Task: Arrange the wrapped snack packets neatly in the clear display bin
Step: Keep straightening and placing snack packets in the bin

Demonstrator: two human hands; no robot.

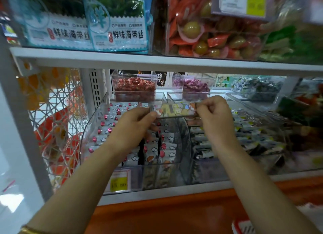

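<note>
1. As I look down into the lower shelf through the head view, my left hand (134, 127) and right hand (215, 115) hold one snack packet (176, 109) stretched flat between them.
2. My left thumb and fingers are curled in a pinch on the packet's left end. My right fingertips pinch its right end, with the knuckles bent over.
3. The packet is a long, narrow wrapper of glossy film, pale yellow with small cartoon printing. It is blurred, so it may be more than one wrapper held together.
4. It hangs in the air over the rear part of the clear display bin (97, 118), above the bin's right wall, and touches only my fingers.
5. The bin is hard transparent plastic with a curved, sloping side wall and a flat front. A yellow price tag (118, 183) sits low at that front.
6. Inside lie the white packets (111, 123). They are small pillow-shaped wrappers with crimped ends, each printed with a pink-red dot and cloud shapes, laid side by side in columns.
7. Just to the right, a second clear bin (253, 134) holds crinkly dark-and-white wrappers in a looser heap.
8. Behind stand two small square clear boxes of twisted foil sweets, the red sweets (134, 85) and the purple sweets (195, 85).
9. Above the white shelf edge (157, 61) stand soft seaweed bags (118, 20) with zigzag-cut borders.
10. A white wire mesh panel (57, 115) closes the left side, and a gold bracelet (29, 231) circles my left wrist.
</note>
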